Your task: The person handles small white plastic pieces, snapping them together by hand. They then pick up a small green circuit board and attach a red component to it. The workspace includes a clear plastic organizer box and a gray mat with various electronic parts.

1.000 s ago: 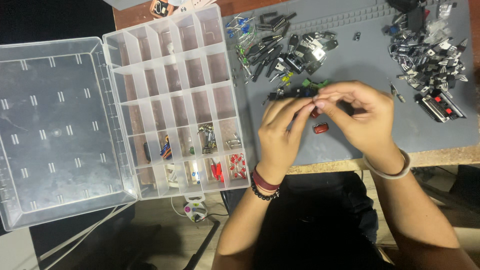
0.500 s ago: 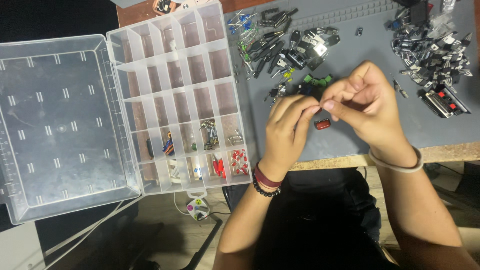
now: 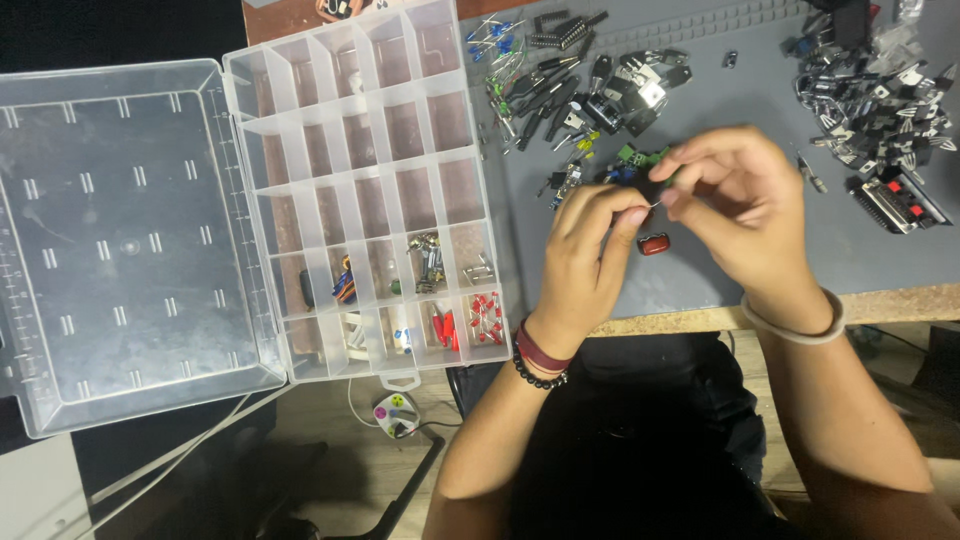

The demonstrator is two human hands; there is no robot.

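A thin wire lead [image 3: 655, 203], seemingly of a small component, is pinched between the left hand [image 3: 590, 262] and right hand [image 3: 745, 215], fingertips closed. It is held just above the red capacitor [image 3: 654, 243], right of the compartment box [image 3: 370, 190].

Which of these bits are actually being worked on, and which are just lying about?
In hand:
left hand and right hand pinching a small wire-legged part.

Lying about:
red component on the grey mat
open compartment box
black parts pile

Bright, even overhead light, and we're sharp.
We see soft glare on the clear plastic organiser lid [image 3: 120, 240]; dark lower corners.
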